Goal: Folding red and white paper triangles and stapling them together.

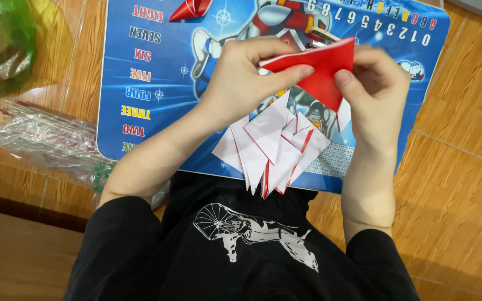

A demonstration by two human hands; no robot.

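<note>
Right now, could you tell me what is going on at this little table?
A person in a black shirt holds a red paper piece with both hands above a blue printed table. The left hand pinches its upper edge and the right hand grips its right side. Below lies a pile of folded white and red paper pieces. One more red folded piece sits at the far edge, and plastic bags lie on the floor beside it.

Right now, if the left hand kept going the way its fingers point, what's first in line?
The left hand points across at the right hand. Past the red paper both pinch, it would likely meet those fingers first, though depth is unclear.
</note>
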